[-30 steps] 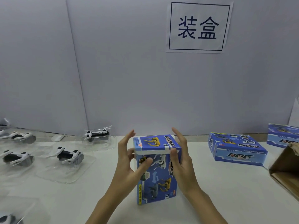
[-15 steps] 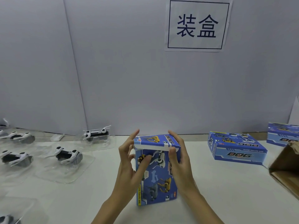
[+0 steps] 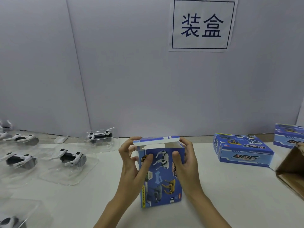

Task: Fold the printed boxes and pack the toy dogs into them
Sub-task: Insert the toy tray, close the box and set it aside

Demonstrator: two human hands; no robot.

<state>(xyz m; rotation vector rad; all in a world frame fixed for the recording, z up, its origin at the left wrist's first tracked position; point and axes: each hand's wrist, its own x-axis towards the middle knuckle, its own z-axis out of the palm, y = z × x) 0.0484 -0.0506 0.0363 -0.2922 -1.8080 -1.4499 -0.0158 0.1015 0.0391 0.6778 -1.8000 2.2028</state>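
Observation:
A blue printed box stands upright on the white table in front of me. Its top lid flap is lifted, showing the white inside. My left hand grips the box's left side, thumb on the front face, fingers up at the flap. My right hand grips the right side, thumb on the front, fingers at the flap's right end. Black-and-white toy dogs in clear plastic trays lie to the left, the nearest beside my left hand, another by the wall.
Two folded blue boxes lie at the right, one near the wall and one at the frame edge. A brown cardboard carton opens at the far right. More dogs in trays fill the left. A paper sign hangs on the wall.
The lid flap, nearly flat on top of the box a second ago, now stands lifted. Both hands slid up to the top edge.

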